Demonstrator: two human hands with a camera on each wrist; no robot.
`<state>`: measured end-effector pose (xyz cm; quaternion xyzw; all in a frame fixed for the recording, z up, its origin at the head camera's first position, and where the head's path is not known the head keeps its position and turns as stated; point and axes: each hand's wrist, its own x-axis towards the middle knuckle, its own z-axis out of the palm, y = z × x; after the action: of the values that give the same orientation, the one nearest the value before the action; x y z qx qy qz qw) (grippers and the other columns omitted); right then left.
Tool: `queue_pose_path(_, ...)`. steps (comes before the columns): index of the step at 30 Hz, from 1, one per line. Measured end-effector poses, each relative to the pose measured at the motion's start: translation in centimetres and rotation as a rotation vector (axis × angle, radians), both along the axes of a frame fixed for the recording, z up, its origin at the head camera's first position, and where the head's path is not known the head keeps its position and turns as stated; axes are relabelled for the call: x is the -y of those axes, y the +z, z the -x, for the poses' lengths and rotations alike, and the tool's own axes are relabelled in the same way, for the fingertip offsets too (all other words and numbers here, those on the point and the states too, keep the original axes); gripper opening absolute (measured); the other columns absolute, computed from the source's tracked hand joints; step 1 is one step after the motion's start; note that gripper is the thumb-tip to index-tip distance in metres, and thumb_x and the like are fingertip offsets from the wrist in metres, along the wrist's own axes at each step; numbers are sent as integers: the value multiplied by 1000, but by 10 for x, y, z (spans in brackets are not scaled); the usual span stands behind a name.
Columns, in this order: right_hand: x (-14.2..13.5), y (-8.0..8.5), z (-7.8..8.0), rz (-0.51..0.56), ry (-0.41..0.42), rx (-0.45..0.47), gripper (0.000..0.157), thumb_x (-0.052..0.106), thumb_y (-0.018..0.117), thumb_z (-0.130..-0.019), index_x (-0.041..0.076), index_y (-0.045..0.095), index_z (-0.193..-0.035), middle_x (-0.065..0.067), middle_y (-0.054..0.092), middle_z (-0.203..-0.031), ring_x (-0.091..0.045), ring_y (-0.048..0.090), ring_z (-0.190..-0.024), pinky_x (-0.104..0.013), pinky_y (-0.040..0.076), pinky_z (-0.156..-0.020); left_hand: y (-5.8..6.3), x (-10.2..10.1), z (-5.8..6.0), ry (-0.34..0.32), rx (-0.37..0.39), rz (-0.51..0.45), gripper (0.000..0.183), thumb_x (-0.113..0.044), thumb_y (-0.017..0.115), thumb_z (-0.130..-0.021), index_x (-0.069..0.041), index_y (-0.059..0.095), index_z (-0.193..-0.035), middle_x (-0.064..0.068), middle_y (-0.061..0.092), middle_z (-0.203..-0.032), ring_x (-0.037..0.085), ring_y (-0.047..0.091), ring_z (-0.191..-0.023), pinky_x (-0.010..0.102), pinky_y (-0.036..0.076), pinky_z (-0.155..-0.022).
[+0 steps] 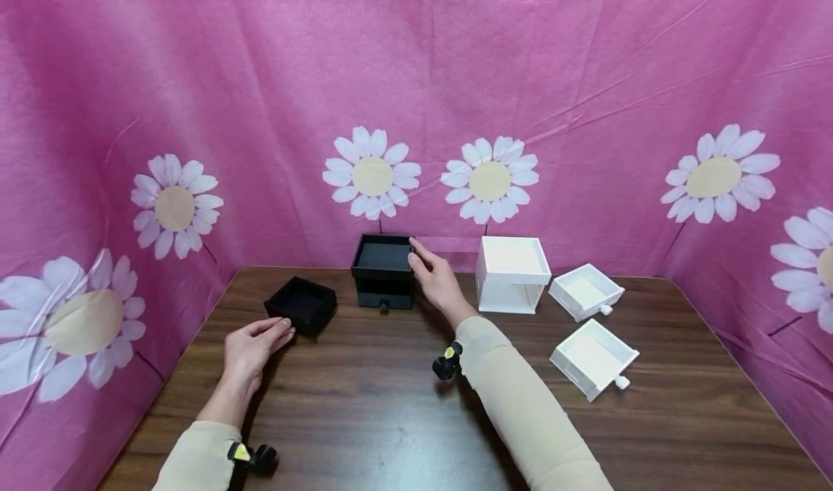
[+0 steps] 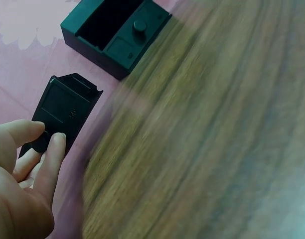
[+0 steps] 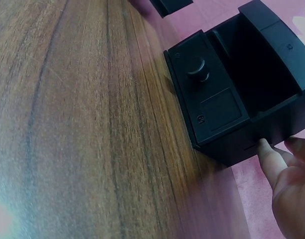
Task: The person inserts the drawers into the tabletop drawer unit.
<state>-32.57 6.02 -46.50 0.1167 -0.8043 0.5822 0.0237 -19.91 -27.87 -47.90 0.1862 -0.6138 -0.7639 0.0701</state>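
My left hand (image 1: 250, 348) pinches the round knob of a loose black drawer (image 1: 302, 301) between thumb and fingers; in the left wrist view the drawer front (image 2: 67, 105) faces me. To its right stands a small black cabinet (image 1: 384, 265) with an open upper slot. Its lower drawer (image 3: 212, 102) is in place, with a round knob on the front. My right hand (image 1: 437, 283) touches the cabinet's right side, its fingers extended rather than wrapped round it. Whether the loose drawer rests on the table or hangs just above it, I cannot tell.
A white cabinet (image 1: 514, 274) with an open front stands right of the black one. Two white drawers with knobs, a rear drawer (image 1: 586, 292) and a nearer drawer (image 1: 595, 359), lie farther right on the wooden table (image 1: 364, 404). A pink flowered cloth (image 1: 273, 115) hangs behind.
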Motion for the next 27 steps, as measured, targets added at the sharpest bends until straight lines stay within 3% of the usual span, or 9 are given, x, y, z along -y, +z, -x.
queue_pose_path(10,0,0,0,-13,-14,-13,48,39,57,-113,35,53,-161,5,47,-73,-13,52,-75,-27,48,-80,3,-15,-11,-18,-8,-15,29,6,74,-97,-17,80,-82,-4,81,-79,8,80,-77,24,67,-82)
queue_pose_path(19,1,-1,2,-14,-20,-20,47,39,58,-113,36,54,-160,4,54,-85,-12,51,-79,-26,47,-81,4,-29,-19,-31,-31,-10,29,6,74,-98,-18,79,-82,-4,81,-76,8,80,-75,24,68,-80)
queue_pose_path(23,1,-1,2,-4,-7,-14,47,39,58,-113,37,53,-160,4,45,-72,-13,49,-72,-26,46,-73,4,-36,-21,-42,-40,-18,31,8,73,-97,-18,78,-82,-3,81,-76,8,80,-74,25,68,-79)
queue_pose_path(27,0,0,0,3,-8,-3,47,38,57,-114,36,52,-161,2,46,-71,-14,49,-71,-26,46,-71,4,-44,-24,-59,-54,-21,32,11,72,-97,-17,78,-83,-2,81,-75,10,80,-74,27,68,-80)
